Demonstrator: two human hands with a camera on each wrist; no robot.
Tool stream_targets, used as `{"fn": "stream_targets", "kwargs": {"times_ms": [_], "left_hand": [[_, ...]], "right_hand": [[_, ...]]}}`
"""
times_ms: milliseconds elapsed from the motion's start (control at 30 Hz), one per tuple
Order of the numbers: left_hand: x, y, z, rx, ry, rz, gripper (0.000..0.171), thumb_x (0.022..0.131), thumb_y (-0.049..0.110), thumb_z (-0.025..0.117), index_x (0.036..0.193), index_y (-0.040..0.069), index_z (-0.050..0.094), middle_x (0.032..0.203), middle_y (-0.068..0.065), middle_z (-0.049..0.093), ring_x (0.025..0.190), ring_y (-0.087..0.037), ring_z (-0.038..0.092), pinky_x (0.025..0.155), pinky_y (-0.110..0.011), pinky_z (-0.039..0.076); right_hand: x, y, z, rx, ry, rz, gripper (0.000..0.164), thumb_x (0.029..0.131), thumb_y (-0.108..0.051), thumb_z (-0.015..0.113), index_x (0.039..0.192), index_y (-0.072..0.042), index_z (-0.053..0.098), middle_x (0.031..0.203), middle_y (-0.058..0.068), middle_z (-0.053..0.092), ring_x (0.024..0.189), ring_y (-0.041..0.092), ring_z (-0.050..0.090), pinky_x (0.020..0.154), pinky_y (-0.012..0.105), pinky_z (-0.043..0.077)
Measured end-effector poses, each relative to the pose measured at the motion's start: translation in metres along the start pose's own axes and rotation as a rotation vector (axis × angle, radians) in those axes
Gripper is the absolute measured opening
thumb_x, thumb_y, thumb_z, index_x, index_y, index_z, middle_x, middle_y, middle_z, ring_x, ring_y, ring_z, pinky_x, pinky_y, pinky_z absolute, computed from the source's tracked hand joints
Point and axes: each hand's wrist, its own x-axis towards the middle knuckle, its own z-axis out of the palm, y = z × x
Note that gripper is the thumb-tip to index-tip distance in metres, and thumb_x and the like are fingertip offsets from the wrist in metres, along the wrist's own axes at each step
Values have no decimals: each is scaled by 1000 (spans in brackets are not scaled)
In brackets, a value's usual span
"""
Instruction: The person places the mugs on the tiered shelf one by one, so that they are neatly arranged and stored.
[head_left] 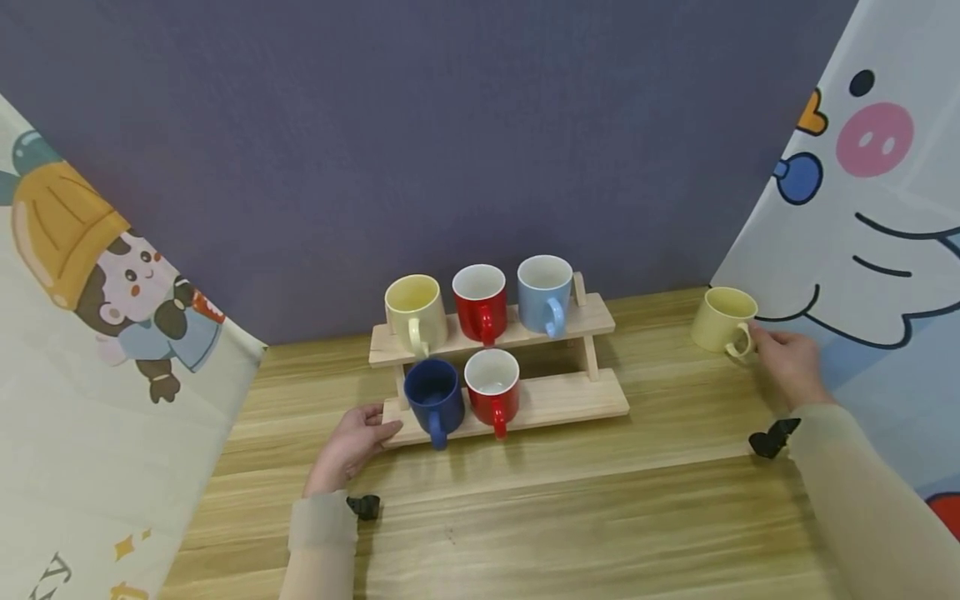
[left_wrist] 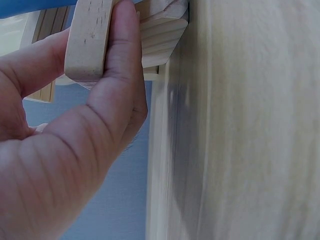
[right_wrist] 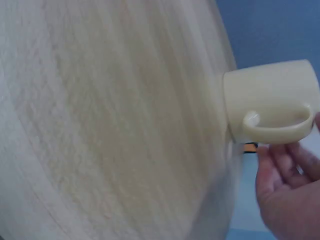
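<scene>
My left hand [head_left: 358, 437] grips the left end of the lower board of a two-step wooden rack [head_left: 570, 398], thumb and fingers on opposite faces of the board [left_wrist: 89, 42]. Over at the right, my right hand [head_left: 789, 360] holds the handle of a pale yellow mug [head_left: 716, 321]. That mug [right_wrist: 270, 92] stands upright, its base against the table. In the right wrist view the fingers [right_wrist: 290, 165] sit at the handle, their tips partly hidden. On the lower step are a dark blue mug [head_left: 429, 396] and a red mug [head_left: 487, 396].
The upper step bears another yellow mug [head_left: 414, 321], a second red mug [head_left: 474, 312] and a light blue mug [head_left: 538, 304], handles facing me. A dark blue-grey panel [head_left: 450, 125] rises behind the wooden table [head_left: 562, 517]. Cartoon-printed sheets [head_left: 150, 467] flank both sides.
</scene>
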Motion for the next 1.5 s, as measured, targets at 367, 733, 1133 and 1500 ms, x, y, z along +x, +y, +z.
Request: {"fn": "stream_targets", "kwargs": {"times_ms": [367,733,1133,1500], "left_hand": [[-2,3,2,-19,-10,4,73,100,5,66,152,-18,20,141,-33,41,105,-23,59,89,-34,54],[-4,2,2,-25,-8,6,72,100,4,66,151,-19,21,139,-33,42,103,-23,60,87,-35,55],[-2,1,1,-37,-20,13,73,100,4,66,152,-18,20,142,-35,41,109,-25,59,90,-34,54],[-1,2,1,-40,-14,11,71,100,3,65,152,-18,20,137,-32,44,104,-22,60,87,-32,55]], "right_hand": [[10,7,1,28,-58,-57,78,105,-59,39,139,10,55,82,-32,61,123,22,50,114,51,30],[9,8,3,100,-85,-100,73,105,-54,46,134,13,58,86,-24,70,91,-12,52,99,20,38],[6,6,10,190,-74,-147,58,104,-46,55,122,7,70,87,-17,72,88,-8,57,71,9,45],[-6,-1,23,295,-53,-83,44,99,-50,62,111,-13,80,85,-15,74,93,-5,57,71,9,44]]}}
